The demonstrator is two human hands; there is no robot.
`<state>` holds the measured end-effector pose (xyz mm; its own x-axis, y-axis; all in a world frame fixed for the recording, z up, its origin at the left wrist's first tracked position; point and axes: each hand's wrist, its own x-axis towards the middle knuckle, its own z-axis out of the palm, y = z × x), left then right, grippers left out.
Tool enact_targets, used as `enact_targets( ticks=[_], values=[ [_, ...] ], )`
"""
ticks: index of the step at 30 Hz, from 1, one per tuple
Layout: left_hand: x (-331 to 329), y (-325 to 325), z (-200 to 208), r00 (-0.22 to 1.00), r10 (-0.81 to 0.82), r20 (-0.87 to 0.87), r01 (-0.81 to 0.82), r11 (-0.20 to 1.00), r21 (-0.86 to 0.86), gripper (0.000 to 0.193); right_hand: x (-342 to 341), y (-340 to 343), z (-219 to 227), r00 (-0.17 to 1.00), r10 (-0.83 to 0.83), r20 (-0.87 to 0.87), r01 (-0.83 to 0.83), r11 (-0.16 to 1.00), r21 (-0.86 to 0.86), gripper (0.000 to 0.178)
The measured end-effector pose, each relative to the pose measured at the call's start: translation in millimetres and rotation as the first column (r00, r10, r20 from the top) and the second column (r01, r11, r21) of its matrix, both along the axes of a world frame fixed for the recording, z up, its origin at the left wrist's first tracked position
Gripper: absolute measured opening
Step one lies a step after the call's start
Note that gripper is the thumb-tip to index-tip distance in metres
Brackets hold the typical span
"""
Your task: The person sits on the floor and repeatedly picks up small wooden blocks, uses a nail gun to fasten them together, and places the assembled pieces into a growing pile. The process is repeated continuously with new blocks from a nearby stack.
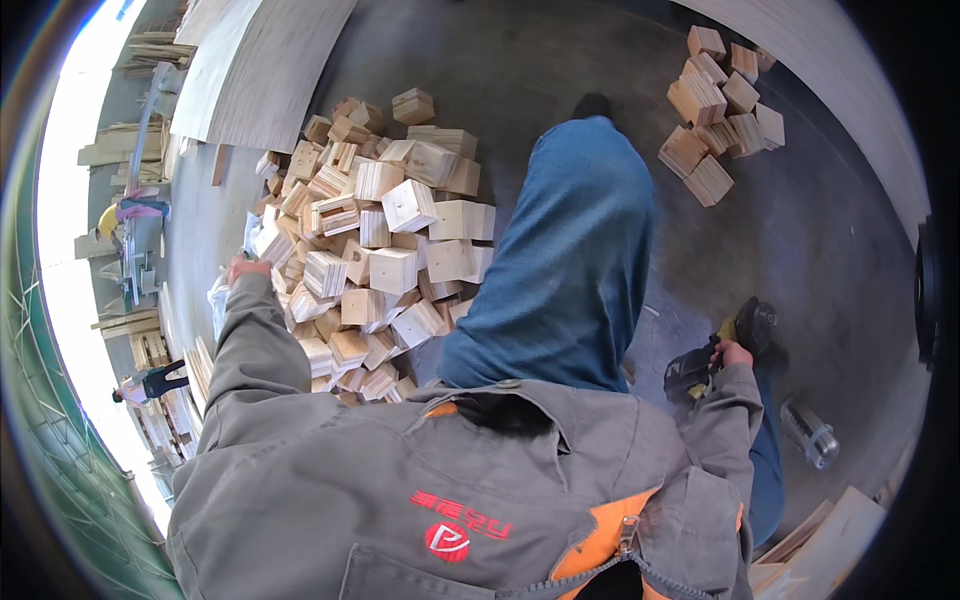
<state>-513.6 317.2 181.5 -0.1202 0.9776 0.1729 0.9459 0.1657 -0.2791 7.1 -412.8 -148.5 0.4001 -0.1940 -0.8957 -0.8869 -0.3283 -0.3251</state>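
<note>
Left hand (247, 268) reaches into wood block pile (375, 250), grip state unclear. Right hand (735, 353) clutches nail gun (700, 368). Best pick loose top block, avoid toppling stack.

A second, smaller heap of wooden blocks (722, 100) lies on the grey concrete floor (540, 60) at 1 o'clock. A large plywood sheet (262, 62) rests at 11 o'clock. A silver metal cylinder (808, 432) lies at 4 o'clock, with pale boards (835, 525) stacked just below it. Timber offcuts (150, 345) crowd 9 o'clock.
</note>
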Motion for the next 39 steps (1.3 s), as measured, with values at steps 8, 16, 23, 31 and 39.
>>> enact_targets(
  ticks=[8, 16, 23, 31, 39],
  values=[
    [179, -55, -84, 0.778, -0.586, 0.227, 0.624, 0.761, -0.175, 0.052, -5, 1, 2, 0.999, 0.034, 0.025, -0.035, 0.999, 0.038, 0.012],
    [397, -51, -95, 0.273, -0.876, 0.398, 0.956, 0.293, -0.013, 0.042, -2, -3, 32, 0.995, -0.100, -0.003, 0.100, 0.994, -0.048, 0.010],
    [604, -113, -85, -0.060, -0.915, 0.399, 0.994, -0.092, -0.060, 0.048, -1, -5, 43, 0.987, -0.162, -0.009, 0.162, 0.987, -0.024, 0.011],
    [697, -303, -147, -0.234, -0.891, 0.390, 0.843, -0.386, -0.375, 0.063, 5, -9, 49, 0.971, -0.226, -0.073, 0.226, 0.974, -0.014, 0.012],
    [691, -374, -260, -0.032, -0.894, 0.447, 0.803, -0.289, -0.521, 0.063, 8, -8, 51, 0.967, -0.247, -0.061, 0.245, 0.969, -0.035, 0.012]
  ],
)
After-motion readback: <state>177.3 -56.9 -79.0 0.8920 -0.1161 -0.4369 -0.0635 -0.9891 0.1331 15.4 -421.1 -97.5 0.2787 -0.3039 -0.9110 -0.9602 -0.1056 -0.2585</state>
